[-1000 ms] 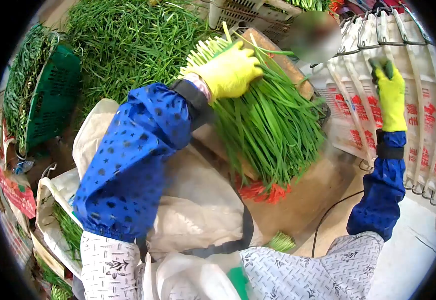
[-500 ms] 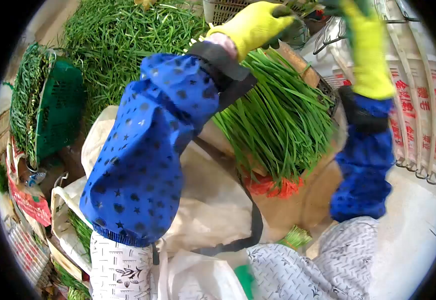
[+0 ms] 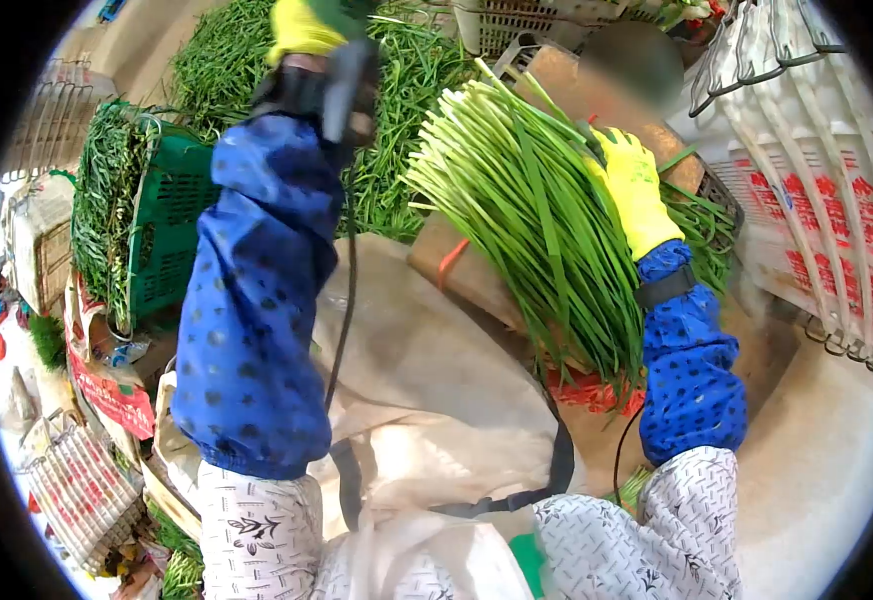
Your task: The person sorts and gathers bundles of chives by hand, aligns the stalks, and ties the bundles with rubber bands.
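Note:
My left hand [image 3: 307, 28], in a yellow glove with a green palm, is at the top edge. Its fingers are blurred and partly out of view, so what it holds cannot be made out. A dark cord [image 3: 350, 240] hangs beside that wrist. My right hand [image 3: 637, 190], also gloved in yellow, has its fingers closed against the right side of a thick bundle of long green stalks [image 3: 547, 220]. Pale stalk ends point to the upper left, leaf tips toward me. The bundle lies across a brown block [image 3: 467, 265]. Red strips [image 3: 592, 392] show below the leaf tips.
Loose greens [image 3: 407, 120] are heaped behind the bundle. A green crate [image 3: 172, 220] of greens stands at left, with a pale crate [image 3: 502, 30] at the top. White bags with red print [image 3: 827, 200] lie at right. A beige bag [image 3: 427, 380] lies in front of me.
My left hand has moved left, away from the bundle. My right hand has come down from the upper right onto the bundle's right side. The view has shifted, and the cord now hangs by my left arm.

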